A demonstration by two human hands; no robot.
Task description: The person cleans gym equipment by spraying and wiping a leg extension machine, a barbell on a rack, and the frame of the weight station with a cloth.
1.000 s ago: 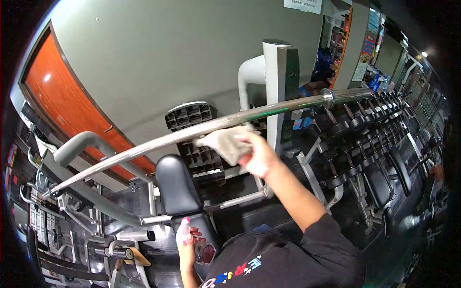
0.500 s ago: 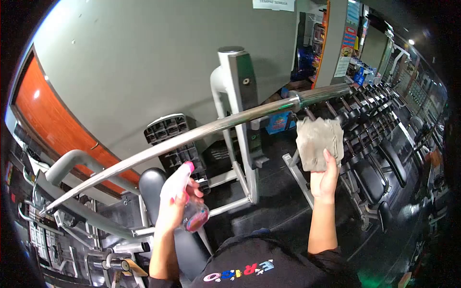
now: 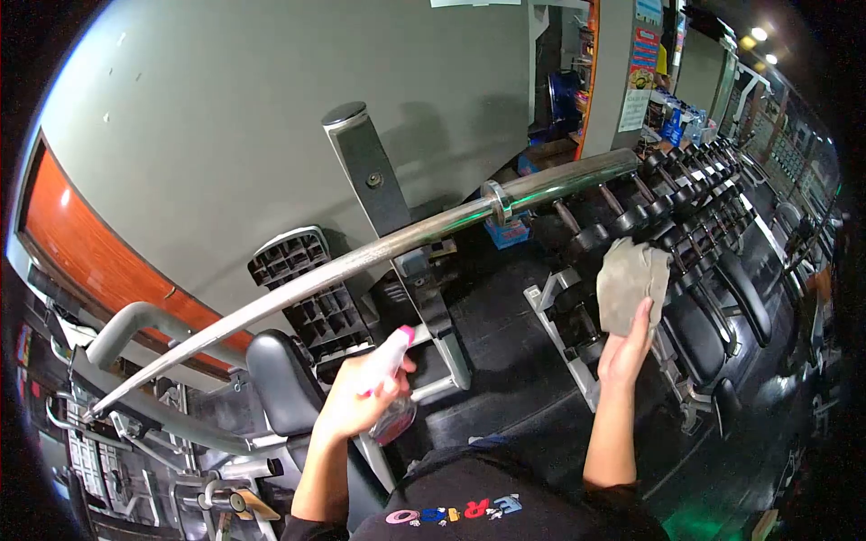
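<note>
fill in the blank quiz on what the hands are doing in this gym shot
1. The left hand grips a spray bottle with a ____ nozzle.
2. The right hand holds up a grey ____.
3. ____ hand touches the long steel barbell.
4. The rack behind the right hand carries rows of ____.

Missing words: pink; cloth; neither; dumbbells
</note>
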